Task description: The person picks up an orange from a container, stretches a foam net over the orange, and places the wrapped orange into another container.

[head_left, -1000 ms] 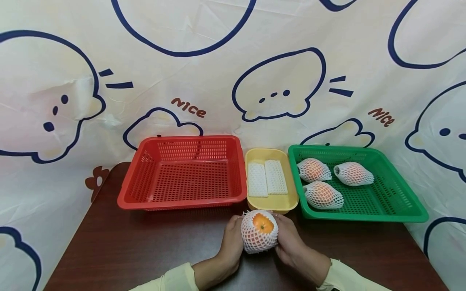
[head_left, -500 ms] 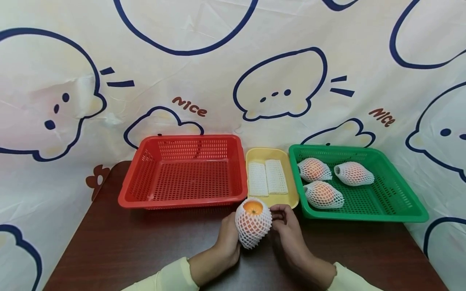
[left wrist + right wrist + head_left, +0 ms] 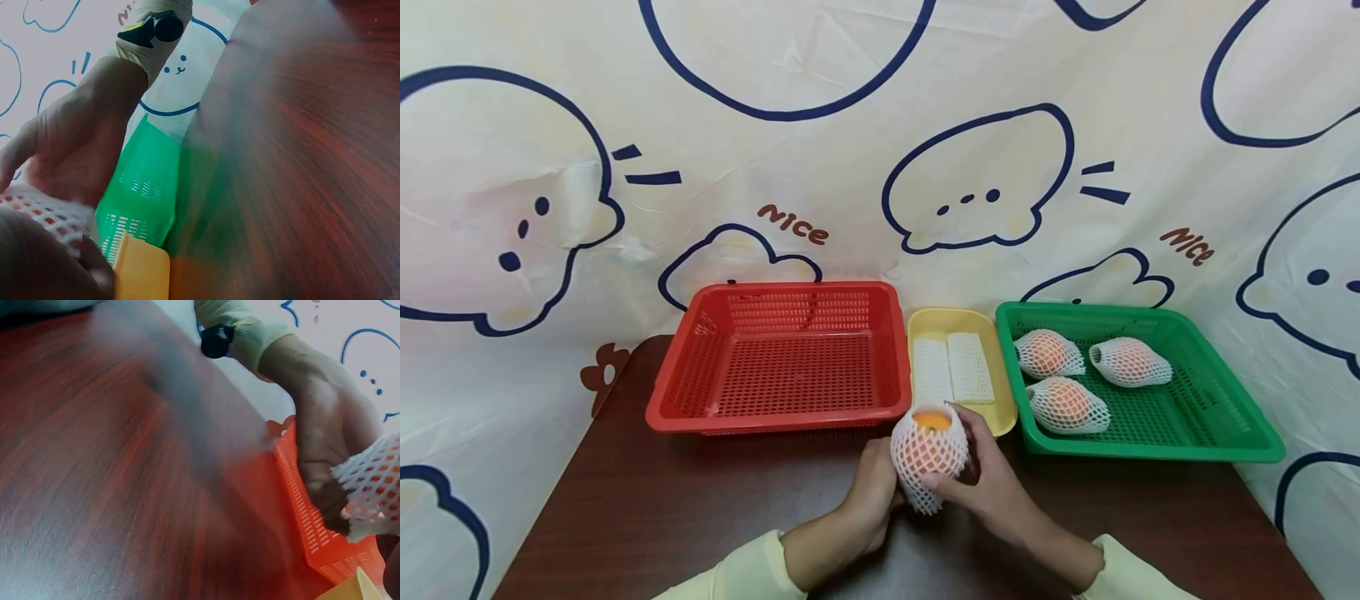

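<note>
An orange [image 3: 932, 422] sits inside a white foam net sleeve [image 3: 919, 465], its stem end showing through the open top and the net's narrower end pointing down. My left hand [image 3: 871, 492] grips the wrapped orange from the left. On the other side my right hand [image 3: 996, 483] holds it too, thumb across the front of the net and fingers behind. Both wrist views show part of the netting between the hands; the left-hand fingers are mostly hidden in the head view.
Behind the hands stand a red basket [image 3: 778, 421], a yellow tray [image 3: 1006, 408] with two flat foam nets [image 3: 972, 367], and a green basket [image 3: 1187, 450]. The green basket holds three net-wrapped fruits [image 3: 1067, 406]. Dark wooden table [image 3: 700, 500] lies beneath.
The wrapped orange went from both hands to the left hand, tilting more upright. My right hand drew off it, then came back and now holds its right side, thumb in front.
</note>
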The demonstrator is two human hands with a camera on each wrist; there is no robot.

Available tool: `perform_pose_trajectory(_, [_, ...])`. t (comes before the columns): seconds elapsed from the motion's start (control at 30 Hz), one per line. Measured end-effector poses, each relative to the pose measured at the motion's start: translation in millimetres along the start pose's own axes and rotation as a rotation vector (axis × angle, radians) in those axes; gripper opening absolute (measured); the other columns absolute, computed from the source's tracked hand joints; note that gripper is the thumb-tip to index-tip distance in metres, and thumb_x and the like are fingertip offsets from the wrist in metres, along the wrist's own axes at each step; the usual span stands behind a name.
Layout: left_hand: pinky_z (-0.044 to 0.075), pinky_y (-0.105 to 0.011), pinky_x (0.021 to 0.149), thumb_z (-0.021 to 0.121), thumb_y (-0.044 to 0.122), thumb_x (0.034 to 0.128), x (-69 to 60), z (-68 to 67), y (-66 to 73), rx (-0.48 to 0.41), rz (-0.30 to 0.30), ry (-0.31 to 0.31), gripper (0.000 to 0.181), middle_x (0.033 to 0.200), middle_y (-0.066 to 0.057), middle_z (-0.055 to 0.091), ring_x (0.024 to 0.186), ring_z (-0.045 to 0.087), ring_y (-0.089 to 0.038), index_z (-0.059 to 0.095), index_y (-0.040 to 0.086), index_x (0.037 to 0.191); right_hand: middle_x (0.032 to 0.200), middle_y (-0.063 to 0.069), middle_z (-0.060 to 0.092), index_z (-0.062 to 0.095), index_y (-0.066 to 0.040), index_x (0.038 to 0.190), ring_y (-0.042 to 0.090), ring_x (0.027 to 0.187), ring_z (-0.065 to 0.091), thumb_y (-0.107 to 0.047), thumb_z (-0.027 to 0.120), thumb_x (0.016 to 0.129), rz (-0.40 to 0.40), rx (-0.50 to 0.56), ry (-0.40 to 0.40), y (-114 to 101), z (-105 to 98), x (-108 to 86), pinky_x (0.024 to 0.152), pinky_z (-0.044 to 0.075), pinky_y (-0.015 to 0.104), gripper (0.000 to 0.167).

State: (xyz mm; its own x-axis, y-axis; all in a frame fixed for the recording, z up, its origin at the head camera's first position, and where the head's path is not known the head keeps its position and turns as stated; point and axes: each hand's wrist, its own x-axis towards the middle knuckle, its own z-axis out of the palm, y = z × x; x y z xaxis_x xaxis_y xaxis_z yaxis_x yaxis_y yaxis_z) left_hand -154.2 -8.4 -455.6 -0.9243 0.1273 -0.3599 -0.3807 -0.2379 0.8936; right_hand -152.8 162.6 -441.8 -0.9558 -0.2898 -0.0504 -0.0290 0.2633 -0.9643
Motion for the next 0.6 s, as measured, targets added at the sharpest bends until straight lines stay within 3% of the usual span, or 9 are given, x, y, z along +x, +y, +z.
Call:
perform_pose_trajectory(0.07, [0.049,-0.029,0.075,0.036,0.022,0.1062,-1.8,1.0,0.8,0.073,0.04,0.043,0.032,0.103,-0.008,0.062,0.088,0.059,-0.015,0.055,-0.001,0.118,0.141,0.015,0.053,0.036,-0.014,0.151,0.026,0.124,0.054,-0.023,0.076,0.093,0.035,0.047,0.019,-3,-3,2.4,0.099,0.049,0.022,0.071])
perform_pose_trajectory(0.17, [0.045,-0.033,0.088,0.038,0.022,0.1083,-7.1,-0.6,3.7,0.149,0.147,0.096,0.032,0.116,-0.012,0.059,0.101,0.055,-0.017,0.048,0.0,0.13,0.134,0.018,0.057,0.04,-0.009,0.148,0.022,0.116,0.058,-0.023,0.07,0.097,0.06,0.084,0.032,-8,-9,5.7,0.093,0.052,0.023,0.06])
perform_pose_trajectory(0.27, [0.044,-0.039,0.102,0.043,0.022,0.1085,-10.4,-5.4,10.9,0.179,0.273,0.078,0.036,0.128,-0.015,0.064,0.116,0.059,-0.022,0.053,0.001,0.136,0.129,0.019,0.06,0.041,-0.006,0.147,0.017,0.108,0.061,-0.023,0.066,0.1,0.052,0.094,0.039,-12,-15,8.0,0.089,0.054,0.024,0.056])
perform_pose_trajectory(0.33, [0.041,-0.04,0.109,0.049,0.025,0.1074,-10.6,-9.4,17.7,0.197,0.341,0.027,0.04,0.137,-0.014,0.062,0.126,0.057,-0.025,0.054,0.003,0.141,0.126,0.02,0.061,0.041,-0.003,0.146,0.014,0.105,0.063,-0.021,0.065,0.1,0.035,0.095,0.044,-14,-17,8.8,0.088,0.055,0.025,0.055])
perform_pose_trajectory(0.43, [0.043,-0.038,0.11,0.059,0.026,0.1032,-8.5,-15.1,28.0,0.188,0.392,-0.094,0.052,0.146,-0.016,0.056,0.135,0.053,-0.03,0.048,0.005,0.149,0.128,0.02,0.062,0.042,-0.002,0.145,0.012,0.105,0.064,-0.018,0.065,0.1,0.008,0.092,0.05,-18,-18,9.9,0.089,0.055,0.023,0.053])
perform_pose_trajectory(0.6, [0.052,-0.028,0.103,0.072,0.025,0.097,-3.9,-21.2,38.9,0.131,0.36,-0.282,0.068,0.152,-0.019,0.049,0.138,0.051,-0.031,0.041,0.005,0.153,0.137,0.014,0.059,0.043,-0.01,0.148,0.019,0.118,0.057,-0.024,0.068,0.1,0.012,0.029,0.073,-25,-17,12.4,0.098,0.05,0.024,0.056])
